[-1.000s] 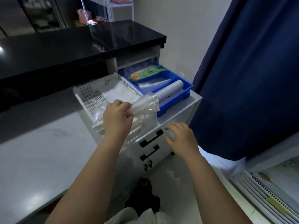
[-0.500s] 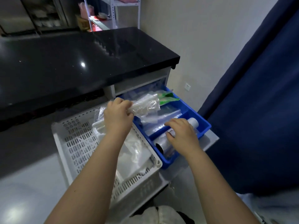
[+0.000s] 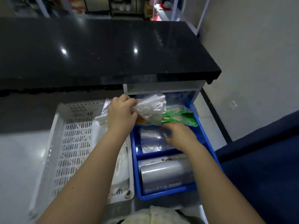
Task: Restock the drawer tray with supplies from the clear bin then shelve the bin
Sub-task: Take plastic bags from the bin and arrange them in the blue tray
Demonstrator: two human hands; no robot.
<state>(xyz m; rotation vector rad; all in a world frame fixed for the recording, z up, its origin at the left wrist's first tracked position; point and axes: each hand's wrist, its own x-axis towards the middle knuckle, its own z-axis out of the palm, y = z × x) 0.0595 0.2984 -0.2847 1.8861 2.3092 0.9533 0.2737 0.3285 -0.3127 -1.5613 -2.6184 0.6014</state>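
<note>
1. Under the black tabletop [image 3: 103, 50], the blue drawer tray [image 3: 208, 147] sits pulled out beside the white perforated bin [image 3: 74, 143].
2. Your left hand [image 3: 121, 113] has its fingers clamped on a clear plastic bag [image 3: 150, 107] over the tray's far compartment.
3. Your right hand [image 3: 179, 136] presses curled fingers onto flat clear packets [image 3: 150, 141].

The left hand [image 3: 121, 113], its grip closed on the clear plastic bundle [image 3: 150, 107], now sits over the far end of the blue tray [image 3: 168, 195], above the green packet [image 3: 179, 118]; a second ago it was over the white perforated bin [image 3: 76, 143]. The right hand [image 3: 179, 135] has gone from the drawer front past the roll [image 3: 165, 173] into the middle compartment, fingers on the flat clear bags [image 3: 150, 139] just beneath the left grip.
</note>
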